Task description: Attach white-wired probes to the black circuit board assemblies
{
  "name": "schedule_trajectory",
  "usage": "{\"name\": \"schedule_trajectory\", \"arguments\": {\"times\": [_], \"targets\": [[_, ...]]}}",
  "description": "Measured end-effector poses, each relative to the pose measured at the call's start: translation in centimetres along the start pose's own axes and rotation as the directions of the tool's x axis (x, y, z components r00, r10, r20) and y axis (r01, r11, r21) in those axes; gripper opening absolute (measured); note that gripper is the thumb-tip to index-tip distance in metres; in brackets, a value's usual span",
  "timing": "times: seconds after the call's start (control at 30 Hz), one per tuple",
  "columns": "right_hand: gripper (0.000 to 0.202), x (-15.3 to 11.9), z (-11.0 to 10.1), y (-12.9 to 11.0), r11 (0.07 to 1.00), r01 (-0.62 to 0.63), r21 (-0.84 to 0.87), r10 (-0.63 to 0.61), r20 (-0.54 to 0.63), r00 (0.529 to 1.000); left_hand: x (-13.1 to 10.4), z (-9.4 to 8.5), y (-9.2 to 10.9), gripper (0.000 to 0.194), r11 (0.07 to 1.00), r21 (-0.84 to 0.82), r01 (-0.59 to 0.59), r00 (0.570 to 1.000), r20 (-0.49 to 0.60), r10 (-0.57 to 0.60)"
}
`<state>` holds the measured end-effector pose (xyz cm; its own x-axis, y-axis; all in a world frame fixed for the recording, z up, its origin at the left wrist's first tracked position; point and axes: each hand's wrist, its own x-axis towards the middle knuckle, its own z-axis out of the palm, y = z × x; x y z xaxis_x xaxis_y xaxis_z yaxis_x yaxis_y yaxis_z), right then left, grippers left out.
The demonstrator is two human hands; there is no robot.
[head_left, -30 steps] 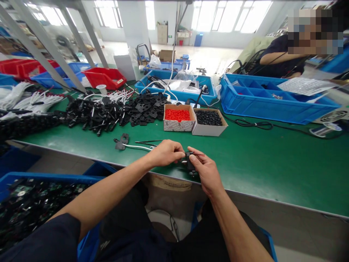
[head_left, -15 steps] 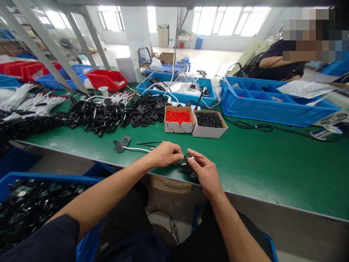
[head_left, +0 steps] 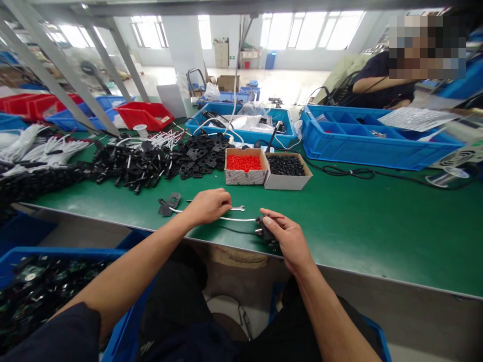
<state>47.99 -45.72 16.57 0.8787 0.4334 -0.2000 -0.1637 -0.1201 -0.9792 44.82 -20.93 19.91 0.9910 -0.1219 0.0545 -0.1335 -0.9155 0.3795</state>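
My right hand [head_left: 290,236] grips a small black plastic housing [head_left: 268,234] with metal pins on its left side; thin red wires show by the thumb. A white cable [head_left: 241,219] runs left from the housing, passing under my left hand [head_left: 212,205]. The cable's other end joins a flat black bracket [head_left: 169,204] on the table. My left hand is closed, fingers curled downward, just above the green surface. Right beside its fingertips the open end of a silver wrench [head_left: 238,208] sticks out. Whether those fingers hold the wrench or the cable is hidden.
Open boxes of red caps [head_left: 244,163] and black caps [head_left: 286,165] stand ahead. Piles of black brackets [head_left: 204,151] and white cables [head_left: 49,146] lie left. Blue bins [head_left: 377,146] line the back. A bin of black parts [head_left: 41,291] sits below left. Another person [head_left: 385,85] is at right.
My left hand has moved left, away from the housing, uncovering the white cable and the wrench end. My right hand still holds the housing, slightly lower. The view has shifted a little.
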Motion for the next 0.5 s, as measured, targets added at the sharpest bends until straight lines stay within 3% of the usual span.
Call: {"name": "schedule_trajectory", "arguments": {"times": [0.07, 0.17, 0.5], "targets": [[0.074, -0.1, 0.1, -0.3, 0.997, -0.037, 0.064, 0.037, 0.004, 0.999, -0.2, -0.5, -1.1, 0.018, 0.985, 0.171, 0.023, 0.998, 0.046, -0.031], [0.075, -0.3, 0.4, -0.6, 0.993, -0.052, 0.11, 0.051, 0.011, 0.999, -0.5, -0.4, -1.9, 0.018, 0.959, 0.282, 0.03, 0.993, 0.102, -0.061], [0.08, -0.3, 0.3, -0.3, 0.959, -0.095, 0.267, 0.077, 0.077, 0.994, 1.2, 0.1, -0.3, 0.018, 0.937, 0.349, 0.003, 0.967, 0.236, -0.091]]}}
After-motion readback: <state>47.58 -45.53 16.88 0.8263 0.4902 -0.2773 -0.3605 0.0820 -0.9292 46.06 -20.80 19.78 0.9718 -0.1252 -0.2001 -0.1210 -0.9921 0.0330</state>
